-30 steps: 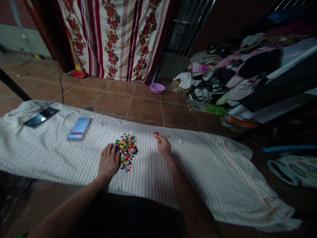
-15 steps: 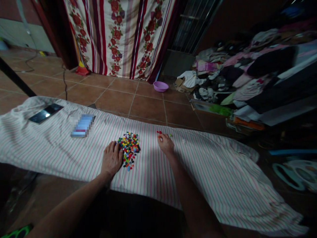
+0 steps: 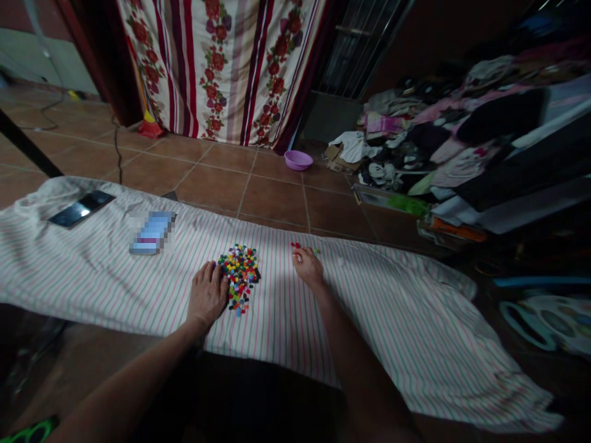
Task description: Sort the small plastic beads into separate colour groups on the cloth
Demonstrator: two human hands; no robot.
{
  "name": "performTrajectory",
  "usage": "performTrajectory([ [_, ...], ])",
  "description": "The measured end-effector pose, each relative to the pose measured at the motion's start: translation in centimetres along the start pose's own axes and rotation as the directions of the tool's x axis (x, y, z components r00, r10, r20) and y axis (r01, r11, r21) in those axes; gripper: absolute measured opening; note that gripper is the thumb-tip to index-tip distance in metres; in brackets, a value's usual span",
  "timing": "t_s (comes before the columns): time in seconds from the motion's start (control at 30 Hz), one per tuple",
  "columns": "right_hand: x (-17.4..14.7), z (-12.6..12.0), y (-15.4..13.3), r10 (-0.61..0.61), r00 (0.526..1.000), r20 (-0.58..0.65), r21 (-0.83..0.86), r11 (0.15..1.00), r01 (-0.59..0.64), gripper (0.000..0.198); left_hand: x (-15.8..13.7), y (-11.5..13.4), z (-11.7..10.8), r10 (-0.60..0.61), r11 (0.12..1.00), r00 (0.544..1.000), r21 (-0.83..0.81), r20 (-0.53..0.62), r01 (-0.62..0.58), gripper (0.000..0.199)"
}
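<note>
A pile of small, many-coloured pieces [image 3: 240,271], perhaps beads or tiny blocks, lies on the striped cloth [image 3: 369,320]. My left hand [image 3: 207,289] rests flat against the pile's left side, fingers stretched out. To the right of the pile, my right hand [image 3: 308,267] is on the cloth with its fingers curled into a pinch. Whatever may be between those fingertips is too small to make out. A few red pieces [image 3: 295,245] lie just beyond the fingertips, and a small green piece [image 3: 317,251] sits beside the knuckles.
Towards the left of the cloth lie a phone with a lit, blurred screen [image 3: 152,232] and a dark phone-like slab [image 3: 82,208]. Beyond the cloth, a purple basin [image 3: 298,160] stands on the tiled floor. Heaped clothes [image 3: 425,135] fill the right side.
The view has shifted very slightly. Both hands stay in nearly the same places, and the pile looks unchanged.
</note>
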State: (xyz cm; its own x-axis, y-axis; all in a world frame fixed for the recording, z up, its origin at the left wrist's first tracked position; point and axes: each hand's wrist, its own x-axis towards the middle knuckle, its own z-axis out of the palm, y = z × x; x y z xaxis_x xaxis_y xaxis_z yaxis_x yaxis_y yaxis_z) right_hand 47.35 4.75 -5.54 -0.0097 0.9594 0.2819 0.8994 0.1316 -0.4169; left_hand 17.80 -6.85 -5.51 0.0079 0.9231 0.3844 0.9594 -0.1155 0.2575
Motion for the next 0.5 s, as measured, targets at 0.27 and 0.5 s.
performTrajectory([
  [0.27, -1.2, -0.5, -3.1, -0.043, 0.994, -0.101, 0.177, 0.982, 0.06, 0.022, 0.0, 0.0, 0.0, -0.009, 1.0, 1.0, -0.002, 0.005, 0.009, 0.042],
  [0.5, -4.1, 1.5, -9.1, -0.341, 0.94, 0.015, 0.401, 0.863, 0.307, 0.016, 0.0, -0.1, 0.0, -0.006, 1.0, 1.0, 0.007, -0.005, 0.006, 0.041],
])
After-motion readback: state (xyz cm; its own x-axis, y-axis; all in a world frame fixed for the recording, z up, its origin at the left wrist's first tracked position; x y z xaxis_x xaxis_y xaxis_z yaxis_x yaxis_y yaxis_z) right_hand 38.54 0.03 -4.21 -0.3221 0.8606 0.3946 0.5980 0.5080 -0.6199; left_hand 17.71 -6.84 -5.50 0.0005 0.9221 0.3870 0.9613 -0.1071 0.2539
